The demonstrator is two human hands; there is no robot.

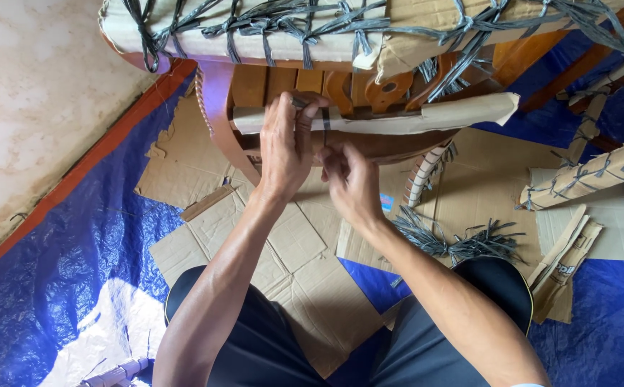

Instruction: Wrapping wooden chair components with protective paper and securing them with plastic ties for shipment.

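A wooden chair lies in front of me, partly wrapped in cardboard tied with grey plastic string. A cardboard strip is folded around one of its rails. My left hand presses on that cardboard and pinches a grey string that loops around the rail. My right hand is just below and to the right, its fingers closed on the lower end of the same string.
Flattened cardboard sheets cover a blue tarpaulin. A bundle of grey strings lies by my right knee. Wrapped chair legs and cardboard scraps are on the right. A pale tiled floor is at the left.
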